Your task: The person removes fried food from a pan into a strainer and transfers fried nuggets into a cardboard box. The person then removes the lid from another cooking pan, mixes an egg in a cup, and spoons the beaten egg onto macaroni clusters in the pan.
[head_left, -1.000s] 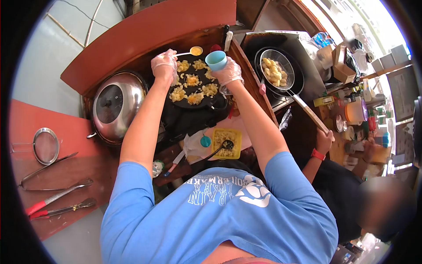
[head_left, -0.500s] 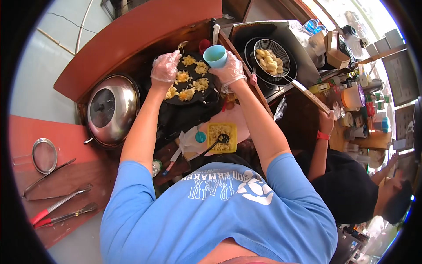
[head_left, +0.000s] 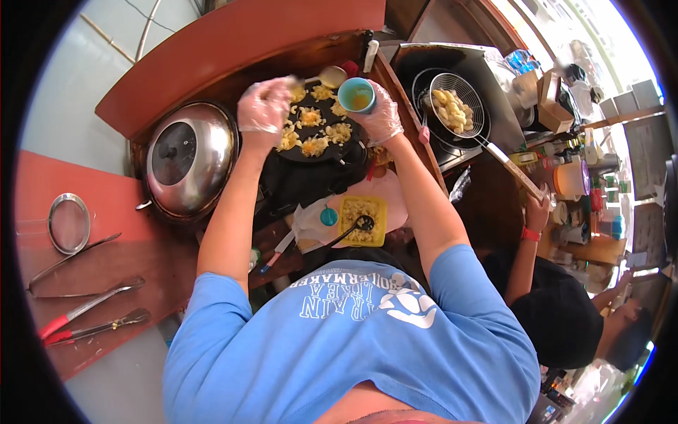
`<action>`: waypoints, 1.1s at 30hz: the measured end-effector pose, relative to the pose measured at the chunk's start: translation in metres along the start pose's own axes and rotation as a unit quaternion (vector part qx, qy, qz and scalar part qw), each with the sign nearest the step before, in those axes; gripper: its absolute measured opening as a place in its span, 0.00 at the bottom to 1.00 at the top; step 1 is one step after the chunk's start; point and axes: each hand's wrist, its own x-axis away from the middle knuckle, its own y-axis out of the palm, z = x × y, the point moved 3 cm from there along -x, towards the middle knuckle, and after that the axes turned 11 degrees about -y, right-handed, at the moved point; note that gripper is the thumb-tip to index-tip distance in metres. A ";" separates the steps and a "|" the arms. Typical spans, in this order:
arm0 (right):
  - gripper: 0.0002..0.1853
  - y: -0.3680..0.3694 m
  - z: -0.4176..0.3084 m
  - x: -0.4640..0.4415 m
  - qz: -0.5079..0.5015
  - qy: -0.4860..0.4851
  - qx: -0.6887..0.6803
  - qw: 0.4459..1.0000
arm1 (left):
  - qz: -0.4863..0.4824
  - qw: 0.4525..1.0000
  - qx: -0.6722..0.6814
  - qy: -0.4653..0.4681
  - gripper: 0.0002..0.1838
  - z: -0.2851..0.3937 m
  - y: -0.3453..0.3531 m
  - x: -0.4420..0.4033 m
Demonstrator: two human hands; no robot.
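The left hand point(head_left: 263, 106), in a clear glove, is held over the far left part of a black moulded pan point(head_left: 326, 126); its fingers are drawn together at the handle of a spoon point(head_left: 332, 76), though the exact grip is blurred and cannot be told. The spoon's bowl is held above the far edge of the pan; its contents cannot be made out. The right hand point(head_left: 382, 119), also gloved, is closed around a light blue cup point(head_left: 357, 96); the cup is tilted so that its mouth is shown, with some yellowish contents inside, and it is held by the far right edge of the pan. The two hands are kept apart, with the far part of the pan between them. Separate portions of chunky yellow food point(head_left: 314, 146) are set in the pan; orange bits are seen on some of them.

On the near side of the pan, a yellow tray point(head_left: 382, 235) is filled with pale crumbly food, and a black ladle point(head_left: 364, 222) is rested in it; a turquoise round item point(head_left: 329, 217) is placed just left of the tray. To the left of the pan, a large pot is covered by a steel lid point(head_left: 207, 173); farther left, a strainer point(head_left: 69, 223) and tongs point(head_left: 95, 311) are laid on a red surface point(head_left: 123, 261). To the right, a wire skimmer point(head_left: 474, 88) loaded with pale pieces is held over a dark wok point(head_left: 421, 85) by a co-worker's hand point(head_left: 537, 210).
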 end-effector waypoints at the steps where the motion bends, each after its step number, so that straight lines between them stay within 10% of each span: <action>1: 0.41 -0.002 -0.004 -0.004 -0.004 -0.003 -0.001 1.000 | -0.051 0.995 -0.034 0.078 0.07 -0.002 0.003 0.004; 3: 0.38 -0.004 -0.018 -0.012 -0.041 -0.057 -0.011 0.998 | -0.054 0.933 -0.182 0.307 0.05 0.012 0.019 0.010; 14: 0.33 -0.006 -0.025 -0.050 -0.135 -0.143 0.182 0.963 | -0.130 0.850 -0.277 0.429 0.09 -0.010 0.053 -0.006; 23: 0.26 0.000 0.001 -0.062 -0.262 -0.019 0.377 0.888 | 0.042 0.964 -0.201 0.167 0.11 -0.051 0.030 -0.010; 25: 0.19 0.005 0.011 -0.062 -0.273 -0.011 0.403 0.873 | 0.051 0.992 -0.104 -0.043 0.13 -0.077 0.027 -0.011; 33: 0.16 0.018 0.024 -0.055 -0.258 -0.027 0.423 0.868 | 0.140 0.961 -0.233 0.056 0.13 -0.096 0.024 -0.001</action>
